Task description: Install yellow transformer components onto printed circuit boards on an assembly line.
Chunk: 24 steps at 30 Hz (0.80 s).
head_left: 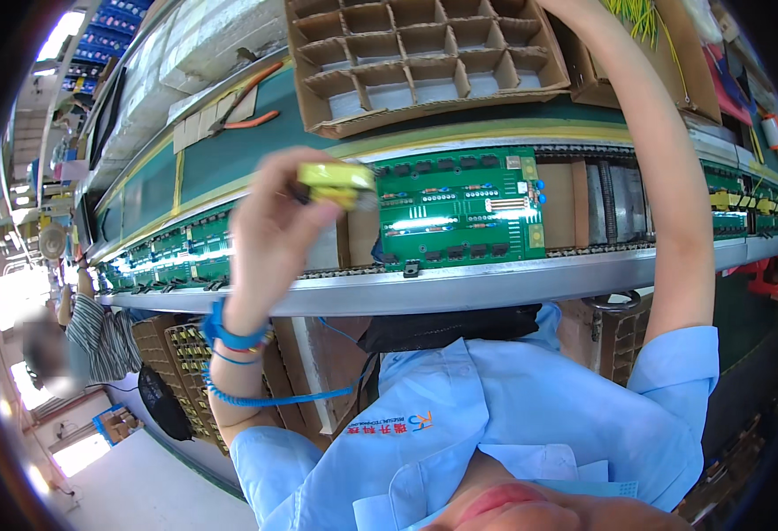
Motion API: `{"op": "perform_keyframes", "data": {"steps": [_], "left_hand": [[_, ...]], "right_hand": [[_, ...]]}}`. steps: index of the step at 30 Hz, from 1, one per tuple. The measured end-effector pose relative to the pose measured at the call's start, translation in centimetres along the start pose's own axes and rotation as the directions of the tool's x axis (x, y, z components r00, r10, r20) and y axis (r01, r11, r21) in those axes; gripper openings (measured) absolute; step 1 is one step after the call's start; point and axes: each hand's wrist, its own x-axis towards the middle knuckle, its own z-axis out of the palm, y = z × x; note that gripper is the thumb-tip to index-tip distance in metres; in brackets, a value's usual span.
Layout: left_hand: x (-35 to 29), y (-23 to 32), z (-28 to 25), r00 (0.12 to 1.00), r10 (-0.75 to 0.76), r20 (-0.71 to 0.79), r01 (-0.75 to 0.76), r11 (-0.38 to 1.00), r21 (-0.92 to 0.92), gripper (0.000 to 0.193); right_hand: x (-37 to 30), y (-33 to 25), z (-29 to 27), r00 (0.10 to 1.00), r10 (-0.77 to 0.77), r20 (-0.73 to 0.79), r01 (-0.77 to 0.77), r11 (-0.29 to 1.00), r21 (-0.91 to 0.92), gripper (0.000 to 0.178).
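My left hand [278, 208] is raised over the line, its fingers closed on a small yellow-taped transformer [336, 180]. Close by on its right lies a green circuit board [459, 212], fitted with black connectors, small resistors and blue discs. My right forearm [663, 150] stretches across the line toward the far side. The right hand itself is cut off by the top edge, near a divided cardboard box [424, 71] whose visible compartments look mostly bare.
Metal rails [362, 296] with chains carry more green boards [181, 248] on the left. Orange-handled pliers [247, 102] lie beyond. A carton of yellow-green wires [632, 22] stands far right. A blue coiled cord [283, 398] trails from my left wristband. Another person [101, 332] is at left.
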Motion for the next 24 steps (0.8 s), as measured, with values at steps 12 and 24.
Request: {"op": "perform_keyframes", "data": {"steps": [12, 24], "left_hand": [[-1.4, -3.6, 4.8, 0.958, -0.279, 0.069, 0.287, 0.943, -0.166, 0.043], [-1.1, -3.1, 5.0, 0.97, -0.226, 0.092, 0.233, 0.97, -0.07, 0.04]], "right_hand": [[-1.5, -1.7, -0.8, 0.948, 0.042, 0.314, -0.042, 0.999, -0.008, 0.033], [-1.9, -0.8, -0.9, 0.958, 0.043, 0.282, -0.022, 0.997, -0.077, 0.033]]}}
